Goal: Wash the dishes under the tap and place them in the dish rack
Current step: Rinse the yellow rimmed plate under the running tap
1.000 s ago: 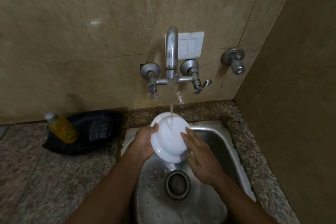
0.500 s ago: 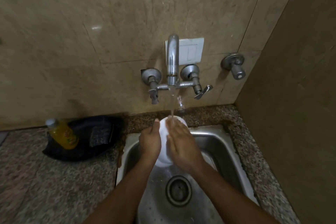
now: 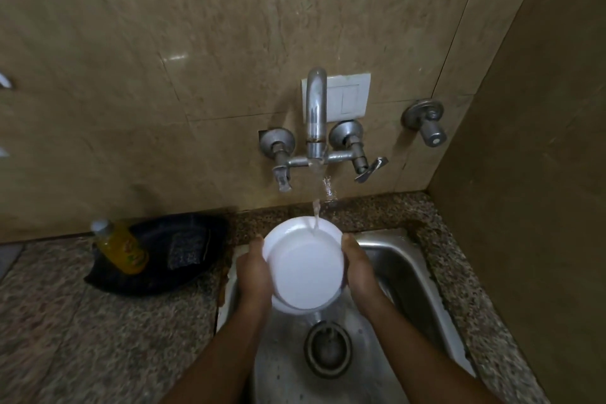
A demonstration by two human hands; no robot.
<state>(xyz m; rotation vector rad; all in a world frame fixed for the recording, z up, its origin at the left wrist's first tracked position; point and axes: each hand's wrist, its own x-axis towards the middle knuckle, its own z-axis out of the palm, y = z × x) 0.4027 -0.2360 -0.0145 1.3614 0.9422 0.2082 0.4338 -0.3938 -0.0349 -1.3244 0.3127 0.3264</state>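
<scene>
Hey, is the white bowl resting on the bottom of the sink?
Apart. The head view shows the white bowl held up over the sink.

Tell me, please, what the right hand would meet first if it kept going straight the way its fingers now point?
The right hand grips the white bowl and points up and away toward the wall. Carrying on, it would probably meet the granite ledge behind the sink first, then the tiled wall; depth is unclear.
</scene>
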